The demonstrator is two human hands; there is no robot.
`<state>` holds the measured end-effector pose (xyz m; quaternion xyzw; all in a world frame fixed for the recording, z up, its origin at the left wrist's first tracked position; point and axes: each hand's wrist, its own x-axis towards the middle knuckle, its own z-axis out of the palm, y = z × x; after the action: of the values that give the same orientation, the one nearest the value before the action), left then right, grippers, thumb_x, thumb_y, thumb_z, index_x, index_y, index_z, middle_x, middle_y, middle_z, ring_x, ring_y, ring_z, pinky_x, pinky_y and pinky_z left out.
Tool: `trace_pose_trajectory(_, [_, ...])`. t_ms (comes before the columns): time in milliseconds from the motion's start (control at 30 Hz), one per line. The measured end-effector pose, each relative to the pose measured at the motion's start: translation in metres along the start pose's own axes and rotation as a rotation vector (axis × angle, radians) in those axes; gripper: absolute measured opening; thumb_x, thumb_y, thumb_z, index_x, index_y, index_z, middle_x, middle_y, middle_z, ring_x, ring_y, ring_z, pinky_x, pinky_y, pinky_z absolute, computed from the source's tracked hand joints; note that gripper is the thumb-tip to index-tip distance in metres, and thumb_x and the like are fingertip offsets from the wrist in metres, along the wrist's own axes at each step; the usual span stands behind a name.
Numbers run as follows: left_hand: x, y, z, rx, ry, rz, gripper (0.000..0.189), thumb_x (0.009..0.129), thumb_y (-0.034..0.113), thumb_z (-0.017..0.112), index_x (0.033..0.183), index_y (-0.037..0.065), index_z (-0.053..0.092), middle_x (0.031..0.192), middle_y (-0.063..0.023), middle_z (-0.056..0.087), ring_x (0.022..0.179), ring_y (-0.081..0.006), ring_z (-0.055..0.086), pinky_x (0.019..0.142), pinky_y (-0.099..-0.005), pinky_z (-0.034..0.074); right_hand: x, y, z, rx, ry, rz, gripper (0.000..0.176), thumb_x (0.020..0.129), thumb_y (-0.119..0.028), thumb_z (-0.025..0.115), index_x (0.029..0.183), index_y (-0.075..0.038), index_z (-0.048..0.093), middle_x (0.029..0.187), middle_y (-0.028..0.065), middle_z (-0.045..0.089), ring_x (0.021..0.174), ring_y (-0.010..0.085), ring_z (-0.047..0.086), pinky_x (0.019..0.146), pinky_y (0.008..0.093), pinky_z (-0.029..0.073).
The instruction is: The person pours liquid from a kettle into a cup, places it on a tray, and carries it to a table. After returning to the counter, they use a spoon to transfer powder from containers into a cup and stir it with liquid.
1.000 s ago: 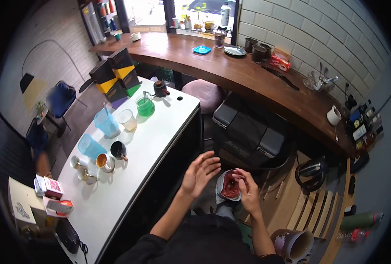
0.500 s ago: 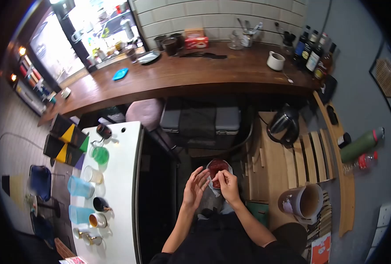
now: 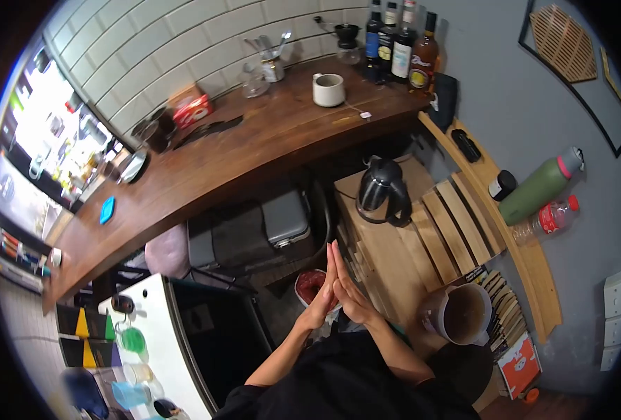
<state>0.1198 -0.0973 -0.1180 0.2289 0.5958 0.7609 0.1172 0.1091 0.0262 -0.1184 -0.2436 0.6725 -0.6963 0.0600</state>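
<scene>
Just one camera here, head-worn: wide, dark rounded edges, tilted horizon, looking forward and down. Hands (image 3: 352,303) close below it; brown table (image 3: 254,143) farther off, white table (image 3: 158,325) near left, grey wall (image 3: 482,84) right.

Half-hidden bin (image 3: 309,284), chopped-off mug (image 3: 163,406)
Left hand (image 3: 319,306) and right hand (image 3: 351,301) block part of the bin, and their facing palms are out of sight. Bottom edge crops the mug; stuff at the window (image 3: 25,129) is way too blurry to make out.
</scene>
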Motion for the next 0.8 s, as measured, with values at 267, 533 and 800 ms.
trace_pose_trajectory(267, [0.054,0.006,-0.003,-0.170,-0.354,-0.167,0.115,0.081,0.069,0.045,0.148,0.005,-0.024,0.157,-0.0122,-0.027,0.146,-0.0241,-0.017,0.117,-0.0423,-0.005,-0.002,-0.008,-0.060,0.052,-0.089,-0.040,0.103,0.094,-0.044,0.056,0.148,0.000,-0.021,0.156,0.0228,-0.023,0.146,0.0336,-0.018,0.117,0.0478,-0.001])
trace_pose_trajectory(533, [0.064,0.011,-0.017,0.351,-0.810,0.008,0.120,0.072,0.069,0.054,0.150,-0.005,0.000,0.158,-0.0208,-0.001,0.145,-0.0268,0.008,0.115,-0.0366,0.006,-0.008,-0.002,-0.085,0.153,-0.395,-0.140,0.134,0.080,-0.071,0.059,0.136,0.004,-0.038,0.144,0.0279,-0.041,0.140,0.0341,-0.030,0.115,0.0487,-0.010])
trace_pose_trajectory(800, [0.108,0.045,-0.015,2.138,-0.953,0.846,0.132,0.072,0.070,0.056,0.135,-0.027,-0.009,0.147,-0.0462,0.000,0.145,-0.0392,0.010,0.118,-0.0348,0.014,0.013,-0.011,-0.101,0.281,-0.496,-0.080,0.146,0.068,-0.078,0.064,0.136,0.000,-0.039,0.148,0.0260,-0.036,0.143,0.0317,-0.023,0.117,0.0457,-0.002])
